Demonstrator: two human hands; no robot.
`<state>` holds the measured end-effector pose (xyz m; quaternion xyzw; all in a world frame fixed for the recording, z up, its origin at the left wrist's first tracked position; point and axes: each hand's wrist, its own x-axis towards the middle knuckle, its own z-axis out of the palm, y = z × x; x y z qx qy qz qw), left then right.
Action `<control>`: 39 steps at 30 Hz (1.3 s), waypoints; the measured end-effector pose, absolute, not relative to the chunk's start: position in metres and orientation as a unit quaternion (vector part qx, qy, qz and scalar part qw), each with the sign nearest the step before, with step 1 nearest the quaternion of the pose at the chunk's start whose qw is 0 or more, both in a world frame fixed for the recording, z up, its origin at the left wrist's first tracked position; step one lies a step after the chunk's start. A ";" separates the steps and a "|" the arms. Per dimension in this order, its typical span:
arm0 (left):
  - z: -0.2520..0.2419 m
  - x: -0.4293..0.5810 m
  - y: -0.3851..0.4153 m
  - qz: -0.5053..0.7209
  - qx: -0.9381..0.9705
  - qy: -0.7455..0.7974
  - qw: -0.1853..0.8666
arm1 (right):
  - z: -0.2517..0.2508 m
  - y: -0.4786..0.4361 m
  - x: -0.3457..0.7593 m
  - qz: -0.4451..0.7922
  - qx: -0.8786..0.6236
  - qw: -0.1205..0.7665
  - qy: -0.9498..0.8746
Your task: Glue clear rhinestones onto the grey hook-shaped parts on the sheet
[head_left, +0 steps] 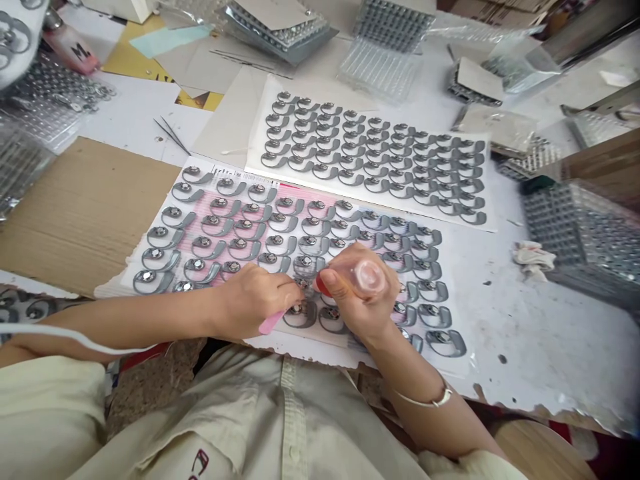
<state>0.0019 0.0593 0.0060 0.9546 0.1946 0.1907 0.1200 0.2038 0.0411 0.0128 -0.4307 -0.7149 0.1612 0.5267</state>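
Pale khaki buttoned shirt (290, 433) closest to us, both bare hands out ahead of it. Left hand (260, 300): fingertips pinched together on a flat pink strip-like tool (271, 323). Right hand (373, 310): fingers wrapped round a translucent orange bottle (369, 277), red end (323, 285) aimed at those left fingertips. And just beside them, grey curved bands with round stone-topped heads (299, 311), rowed up to the near edge of a white-and-pink sheet (125, 277); whether fingers touch one, can't tell. Outward, rows reach the sheet's left and right edges. Beyond its far edge, a white board (259, 127) carries more bands; off the left edge, brown cardboard (75, 213).
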 end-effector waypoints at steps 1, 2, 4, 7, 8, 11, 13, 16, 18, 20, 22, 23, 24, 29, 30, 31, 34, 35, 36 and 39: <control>0.007 0.002 0.060 0.195 0.952 0.194 0.136 | 0.013 0.041 0.204 0.163 -0.430 0.527 -0.715; 0.008 0.002 0.061 0.200 0.949 0.192 0.154 | 0.014 0.041 0.203 0.166 -0.431 0.527 -0.713; 0.010 0.003 0.063 0.212 0.939 0.194 0.187 | 0.014 0.041 0.203 0.172 -0.433 0.530 -0.709; 0.014 0.004 0.067 0.234 0.921 0.199 0.239 | 0.014 0.040 0.202 0.180 -0.436 0.535 -0.701; 0.015 0.004 0.068 0.240 0.915 0.198 0.258 | 0.013 0.040 0.202 0.182 -0.435 0.537 -0.699; 0.017 0.003 0.073 0.252 0.899 0.190 0.304 | 0.012 0.040 0.202 0.186 -0.429 0.539 -0.701; 0.019 0.003 0.075 0.258 0.891 0.191 0.322 | 0.011 0.040 0.202 0.192 -0.423 0.544 -0.699; 0.019 0.004 0.078 0.260 0.880 0.204 0.341 | 0.011 0.040 0.201 0.209 -0.417 0.555 -0.689; 0.019 0.004 0.079 0.258 0.872 0.212 0.358 | 0.012 0.040 0.200 0.214 -0.419 0.558 -0.684; 0.018 0.004 0.079 0.258 0.864 0.218 0.374 | 0.012 0.040 0.199 0.217 -0.423 0.556 -0.682; 0.017 0.005 0.080 0.251 0.859 0.228 0.385 | 0.011 0.039 0.199 0.219 -0.425 0.554 -0.682; 0.017 0.005 0.081 0.246 0.857 0.234 0.388 | 0.011 0.039 0.199 0.218 -0.425 0.553 -0.682; 0.017 0.005 0.081 0.241 0.855 0.242 0.390 | 0.010 0.039 0.199 0.218 -0.425 0.552 -0.683; 0.018 0.006 0.084 0.245 0.848 0.247 0.399 | 0.009 0.039 0.199 0.225 -0.429 0.549 -0.682; 0.018 0.006 0.084 0.247 0.848 0.246 0.400 | 0.009 0.039 0.199 0.223 -0.428 0.549 -0.682; 0.018 0.006 0.084 0.249 0.847 0.245 0.400 | 0.009 0.039 0.198 0.220 -0.427 0.550 -0.683; 0.018 0.007 0.084 0.249 0.845 0.249 0.404 | 0.009 0.040 0.197 0.215 -0.425 0.554 -0.683; 0.018 0.007 0.084 0.246 0.844 0.251 0.404 | 0.009 0.040 0.197 0.216 -0.425 0.555 -0.682; 0.019 0.007 0.084 0.241 0.845 0.253 0.405 | 0.010 0.040 0.198 0.220 -0.424 0.557 -0.679; 0.020 0.006 0.084 0.224 0.847 0.259 0.406 | 0.011 0.040 0.201 0.236 -0.430 0.575 -0.655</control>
